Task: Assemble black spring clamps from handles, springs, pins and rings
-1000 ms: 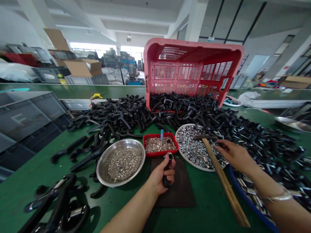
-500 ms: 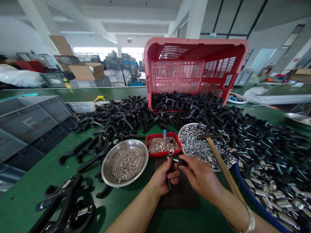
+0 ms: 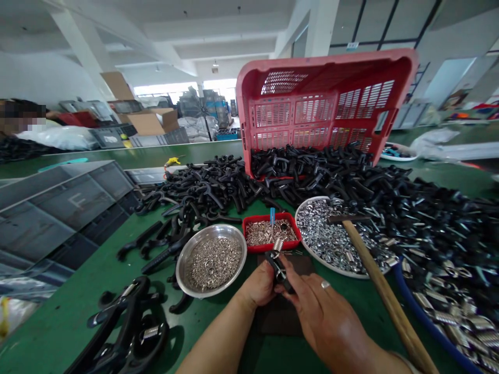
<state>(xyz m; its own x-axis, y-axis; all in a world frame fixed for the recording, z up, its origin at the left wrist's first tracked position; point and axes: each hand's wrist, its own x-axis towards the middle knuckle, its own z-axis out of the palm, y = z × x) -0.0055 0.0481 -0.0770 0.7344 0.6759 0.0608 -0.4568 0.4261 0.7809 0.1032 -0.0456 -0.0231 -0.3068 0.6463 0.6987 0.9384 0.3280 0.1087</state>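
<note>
Both my hands meet low in the middle of the view, over a dark mat on the green table. My left hand is closed round a black plastic handle with a small metal spring at its top end. My right hand, with a ring on one finger, is closed on the same handle from the right side. Just beyond the hands stands a small red tray of metal pieces with a blue tool upright in it.
A steel bowl of small rings sits left of the hands, a round plate of shiny metal parts right. A wooden-handled hammer lies across that plate. Black handles spill from a tipped red crate. Finished grips lie at lower left.
My right hand came from the plate of metal parts over to the left hand and closed on the handle. The view has shifted slightly to the left and closer.
</note>
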